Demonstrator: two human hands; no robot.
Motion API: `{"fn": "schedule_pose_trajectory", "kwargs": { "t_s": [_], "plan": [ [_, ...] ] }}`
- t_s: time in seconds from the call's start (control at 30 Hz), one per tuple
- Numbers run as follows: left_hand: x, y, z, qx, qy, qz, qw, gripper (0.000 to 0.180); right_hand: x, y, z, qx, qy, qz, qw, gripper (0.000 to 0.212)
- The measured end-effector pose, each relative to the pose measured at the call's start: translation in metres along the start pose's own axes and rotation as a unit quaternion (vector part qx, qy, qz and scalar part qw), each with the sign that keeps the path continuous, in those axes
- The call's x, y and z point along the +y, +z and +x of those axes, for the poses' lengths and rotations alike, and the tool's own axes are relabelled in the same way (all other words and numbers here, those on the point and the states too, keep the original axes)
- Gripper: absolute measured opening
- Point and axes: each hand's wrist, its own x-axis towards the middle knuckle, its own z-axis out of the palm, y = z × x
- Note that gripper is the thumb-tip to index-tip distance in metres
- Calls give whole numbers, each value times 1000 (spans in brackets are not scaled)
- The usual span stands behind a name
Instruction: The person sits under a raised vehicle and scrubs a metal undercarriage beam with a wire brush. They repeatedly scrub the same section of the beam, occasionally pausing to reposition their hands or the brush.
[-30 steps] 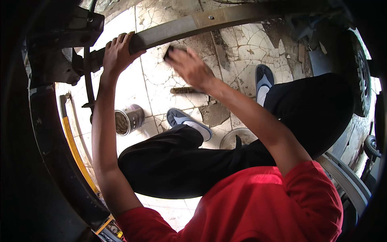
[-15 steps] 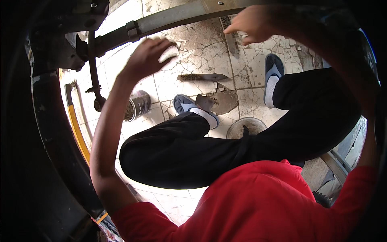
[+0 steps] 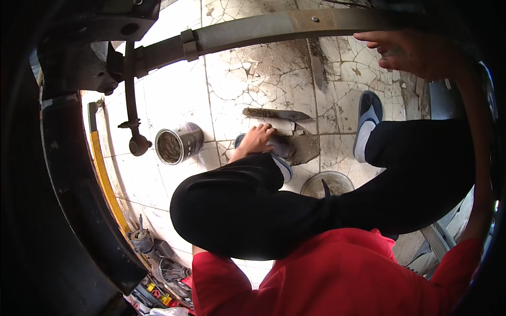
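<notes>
My left hand [image 3: 256, 140] reaches down beside my left foot, its fingers slightly spread over the edge of a dark grey flat piece [image 3: 282, 147], perhaps cloth; contact is unclear. Just beyond it a brush-like tool [image 3: 276, 114] with dark bristles and a grey tapered end lies on the tiles. My right hand [image 3: 414, 53] is raised at the upper right, fingers apart and apparently empty, by the long curved metal bar [image 3: 247, 29] that spans the top. Whether its fingertips touch the bar I cannot tell.
An open paint can [image 3: 180, 143] lies tipped on the cracked tile floor [image 3: 179, 95]. A round shallow pan [image 3: 342, 180] sits between my legs. At left hang a rod [image 3: 130, 100] and dark vehicle frame. A yellow bar [image 3: 104, 174] and metal parts [image 3: 158, 253] lie lower left.
My left hand has dropped from near the bar to the floor by my left foot. My right hand has shifted right and slightly down. The view has moved a little.
</notes>
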Motion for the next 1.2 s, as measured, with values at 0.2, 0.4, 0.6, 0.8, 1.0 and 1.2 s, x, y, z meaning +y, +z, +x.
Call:
{"fn": "schedule_pose_trajectory", "kwargs": {
  "t_s": [0.2, 0.4, 0.6, 0.8, 1.0, 1.2],
  "plan": [
    [-4, 47, 15, 63, -9, 87, 994, 60, -26, -18, 10, -12, 52, 40, 998, 59],
    [7, -36, -4, 105, -27, -242, 964, 16, -35, -14, 22, 15, -46, 8, 999, 56],
    [-8, -171, -37, 63, -39, -331, 941, 44, -43, -8, 24, 8, -104, -16, 994, 60],
    [24, -342, -6, 116, -43, -407, 905, 34, -43, -9, 20, -20, -66, -49, 996, 66],
    [-7, -323, 51, 282, -86, -4, 956, 28, -33, -18, 22, -52, -44, -43, 997, 71],
    [31, -317, 65, 325, -68, 336, 882, 53, -7, -23, 17, -41, -6, 10, 999, 73]
  ]
}}
